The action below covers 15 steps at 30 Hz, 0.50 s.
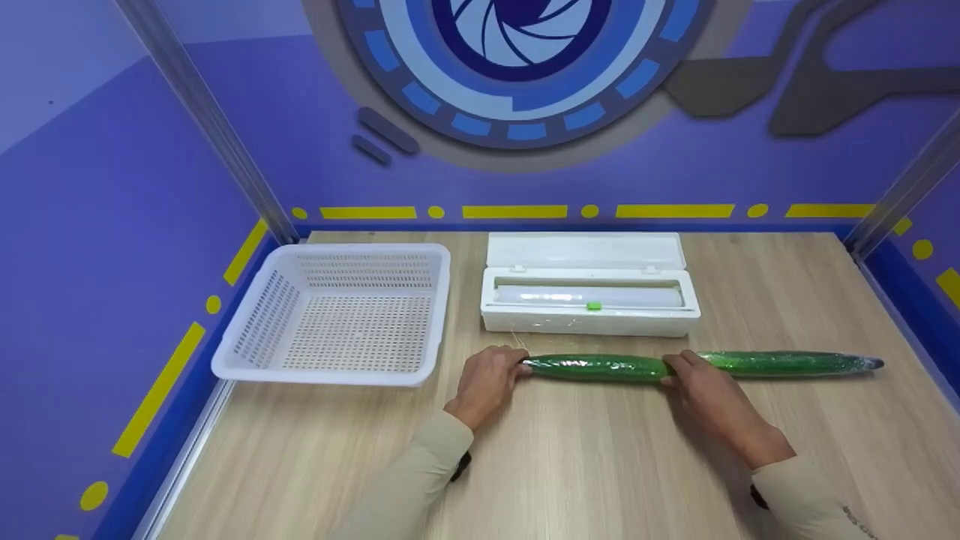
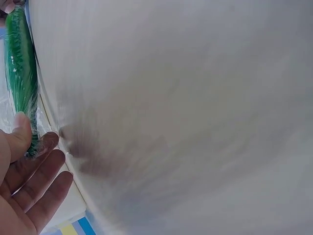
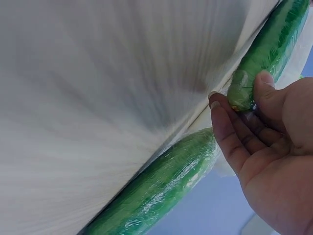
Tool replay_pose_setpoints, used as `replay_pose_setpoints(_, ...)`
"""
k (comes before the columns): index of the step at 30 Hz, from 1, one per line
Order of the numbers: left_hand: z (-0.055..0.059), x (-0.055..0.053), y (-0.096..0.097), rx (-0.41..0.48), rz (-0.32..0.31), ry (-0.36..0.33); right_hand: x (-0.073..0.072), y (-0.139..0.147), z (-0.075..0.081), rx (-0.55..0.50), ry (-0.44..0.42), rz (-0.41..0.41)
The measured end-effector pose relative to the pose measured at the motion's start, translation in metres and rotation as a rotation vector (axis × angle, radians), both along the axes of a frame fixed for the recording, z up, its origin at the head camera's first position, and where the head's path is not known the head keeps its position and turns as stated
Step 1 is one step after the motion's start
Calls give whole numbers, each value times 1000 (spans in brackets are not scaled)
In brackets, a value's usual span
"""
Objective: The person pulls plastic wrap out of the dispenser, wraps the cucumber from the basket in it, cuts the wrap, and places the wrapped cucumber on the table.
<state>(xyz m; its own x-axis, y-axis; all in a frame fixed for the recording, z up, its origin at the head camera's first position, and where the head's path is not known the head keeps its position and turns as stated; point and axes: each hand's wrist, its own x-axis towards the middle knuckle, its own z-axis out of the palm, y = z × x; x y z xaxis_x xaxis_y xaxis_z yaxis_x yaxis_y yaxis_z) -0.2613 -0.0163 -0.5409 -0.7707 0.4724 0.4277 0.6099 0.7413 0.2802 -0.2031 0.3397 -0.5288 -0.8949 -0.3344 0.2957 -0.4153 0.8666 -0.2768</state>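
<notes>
A cucumber [image 1: 596, 367] with clear film around it lies crosswise on the table between both hands. My left hand [image 1: 487, 381] pinches its left end between thumb and forefinger; the other fingers spread loosely in the left wrist view. Around its right end, my right hand [image 1: 709, 397] holds it with the thumb [image 3: 266, 90] on one side and the fingers beneath. A second film-wrapped cucumber [image 1: 795, 364] lies in line to the right, its near end close to the right hand's fingers. In the right wrist view that second cucumber [image 3: 161, 186] appears apart from the hand's grip.
Behind the cucumbers stands a white cling film box [image 1: 592, 322], lid raised, with a film roll [image 1: 555, 295] and a green slider [image 1: 594, 306]. A white perforated basket [image 1: 330, 375] sits at the left. Printed panels [image 1: 540, 187] wall the table [image 1: 585, 480] at the back and sides.
</notes>
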Motion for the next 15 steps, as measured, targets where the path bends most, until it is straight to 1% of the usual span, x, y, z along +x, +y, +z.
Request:
replay_pose_setpoints(2,1,0,-1,1,-1,-6,1,0,0,-12,-12,-4)
replay_pose_setpoints(6,0,0,-3,9,-2,-8,2,0,1,-65,-76,-13)
replay_pose_setpoints(8,0,0,-4,13,-6,-10,1,0,2,-78,-87,-14)
replay_pose_setpoints(11,0,0,-5,16,-9,-36,0,0,1,-70,-60,-1)
replay_pose_setpoints(15,2,0,-6,11,-6,-118,-2,2,0,-59,-25,2)
